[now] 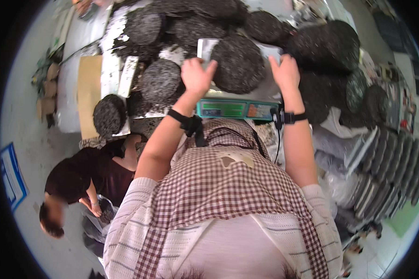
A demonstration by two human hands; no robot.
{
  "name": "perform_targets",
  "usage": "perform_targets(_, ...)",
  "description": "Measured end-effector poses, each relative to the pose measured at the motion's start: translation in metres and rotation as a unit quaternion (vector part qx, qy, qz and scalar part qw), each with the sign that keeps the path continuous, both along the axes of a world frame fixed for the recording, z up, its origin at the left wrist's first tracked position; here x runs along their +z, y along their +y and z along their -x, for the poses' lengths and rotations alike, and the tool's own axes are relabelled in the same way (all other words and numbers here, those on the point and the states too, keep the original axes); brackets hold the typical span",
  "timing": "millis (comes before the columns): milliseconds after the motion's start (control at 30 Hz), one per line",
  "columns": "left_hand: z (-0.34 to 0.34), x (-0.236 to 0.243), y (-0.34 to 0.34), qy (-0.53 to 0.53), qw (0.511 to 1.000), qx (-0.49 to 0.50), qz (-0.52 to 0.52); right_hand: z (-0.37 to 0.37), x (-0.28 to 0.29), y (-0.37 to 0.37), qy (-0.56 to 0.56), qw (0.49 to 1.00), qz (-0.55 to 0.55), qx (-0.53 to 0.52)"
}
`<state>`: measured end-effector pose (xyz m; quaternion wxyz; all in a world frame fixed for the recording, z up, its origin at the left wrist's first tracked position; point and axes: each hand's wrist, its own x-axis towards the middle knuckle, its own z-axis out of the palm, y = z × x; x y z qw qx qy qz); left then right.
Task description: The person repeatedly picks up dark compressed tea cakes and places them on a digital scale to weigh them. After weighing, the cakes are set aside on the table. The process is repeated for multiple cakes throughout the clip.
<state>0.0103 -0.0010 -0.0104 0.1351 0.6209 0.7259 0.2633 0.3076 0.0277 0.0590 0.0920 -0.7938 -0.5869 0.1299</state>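
A round, dark, coarse-textured cake rests on the metal plate of a teal digital scale. Just left of the cake is my left hand, thumb and fingers apart, with nothing visible held in it. My right hand is at the plate's right side, thumb apart from its slightly bent fingers, also with nothing visible held; whether either hand touches the plate is hard to tell. Another dark round cake lies left of my left hand.
Dark cakes are piled behind and beside the scale, with brown board at left. A co-worker in dark clothes bends low at left, a hand at a plastic bag. Grey bagged stacks stand at right.
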Motion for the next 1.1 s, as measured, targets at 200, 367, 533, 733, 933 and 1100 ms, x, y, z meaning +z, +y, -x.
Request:
perform_targets(200,0.017,0.012,0.000,-0.276,0.955,0.034,0.098,0.075,-0.058,-0.035,0.157,0.986,-0.052,0.032)
perform_targets(367,0.120,0.014,0.054,-0.417,0.892,0.169,-0.048,0.084,-0.024,-0.016,0.260,0.955,-0.116,0.086)
perform_targets(533,0.281,0.070,0.161,-0.525,0.789,0.300,-0.110,0.070,0.032,-0.033,0.238,0.946,-0.172,0.134)
perform_targets(733,0.308,-0.010,0.160,-0.229,0.966,0.120,-0.016,0.004,0.072,-0.106,0.126,0.973,-0.187,0.052)
perform_targets(933,0.173,-0.032,-0.049,0.164,0.950,-0.190,0.184,-0.115,0.049,-0.210,0.099,0.971,-0.178,-0.122)
perform_targets(1100,0.175,-0.044,-0.035,0.202,0.933,-0.217,0.203,-0.132,0.001,-0.193,-0.048,0.988,-0.131,0.066)
